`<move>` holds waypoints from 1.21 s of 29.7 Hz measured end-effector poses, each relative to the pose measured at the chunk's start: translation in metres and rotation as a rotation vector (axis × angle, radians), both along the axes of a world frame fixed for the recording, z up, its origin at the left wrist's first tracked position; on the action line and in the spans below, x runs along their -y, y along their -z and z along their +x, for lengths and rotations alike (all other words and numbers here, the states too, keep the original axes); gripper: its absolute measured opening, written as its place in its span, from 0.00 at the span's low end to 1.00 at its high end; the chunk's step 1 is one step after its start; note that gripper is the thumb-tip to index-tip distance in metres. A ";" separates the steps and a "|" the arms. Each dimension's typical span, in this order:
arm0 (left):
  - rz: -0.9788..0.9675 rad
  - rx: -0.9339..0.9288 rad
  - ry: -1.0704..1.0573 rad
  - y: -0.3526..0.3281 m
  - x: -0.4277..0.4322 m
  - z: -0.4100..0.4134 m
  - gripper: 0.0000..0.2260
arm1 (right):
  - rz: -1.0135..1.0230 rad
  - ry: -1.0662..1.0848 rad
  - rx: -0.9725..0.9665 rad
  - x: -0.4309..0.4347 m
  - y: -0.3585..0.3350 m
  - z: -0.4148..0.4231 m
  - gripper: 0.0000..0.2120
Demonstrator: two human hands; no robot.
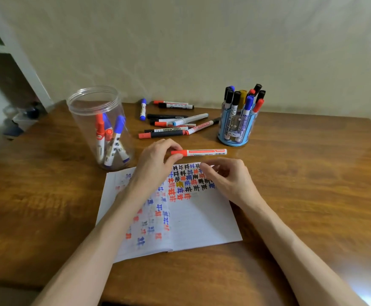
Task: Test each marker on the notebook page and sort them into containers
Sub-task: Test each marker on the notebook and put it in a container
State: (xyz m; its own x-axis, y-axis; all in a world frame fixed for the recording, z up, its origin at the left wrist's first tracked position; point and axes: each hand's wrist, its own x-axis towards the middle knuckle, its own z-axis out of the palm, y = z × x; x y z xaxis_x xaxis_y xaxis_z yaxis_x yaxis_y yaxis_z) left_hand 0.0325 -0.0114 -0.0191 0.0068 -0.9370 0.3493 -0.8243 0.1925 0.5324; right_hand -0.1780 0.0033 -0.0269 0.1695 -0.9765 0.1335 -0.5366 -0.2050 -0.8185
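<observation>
My left hand (156, 164) pinches the capped end of a red marker (202, 152) and holds it level just above the far edge of the open notebook (191, 221). The page carries rows of red, blue and black test marks. Just below the marker's free end, my right hand (226, 175) hovers over the page with loosely curled fingers that hold nothing. A clear plastic jar (98, 127) at the left holds several red and blue markers. A blue pen holder (237, 127) at the right is full of upright markers.
A loose pile of markers (173, 124) lies on the wooden desk (312, 173) between the jar and the holder, close to the wall. A white shelf unit (8, 62) stands off the desk's left side.
</observation>
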 end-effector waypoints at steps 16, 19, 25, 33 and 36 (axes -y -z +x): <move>0.105 -0.322 0.320 -0.007 -0.044 -0.004 0.11 | 0.038 -0.047 0.521 -0.021 -0.015 0.015 0.14; 0.140 -0.388 0.337 -0.009 -0.044 -0.003 0.10 | -0.005 -0.067 0.493 -0.022 -0.018 0.013 0.12; 0.179 -0.398 0.387 -0.013 -0.043 -0.003 0.09 | -0.050 -0.097 0.451 -0.021 -0.019 0.008 0.11; 0.258 -0.396 0.462 -0.017 -0.043 0.002 0.18 | -0.060 -0.185 0.456 -0.020 -0.021 0.004 0.09; 0.302 -0.412 0.475 -0.019 -0.043 0.002 0.18 | -0.064 -0.205 0.449 -0.020 -0.022 0.001 0.08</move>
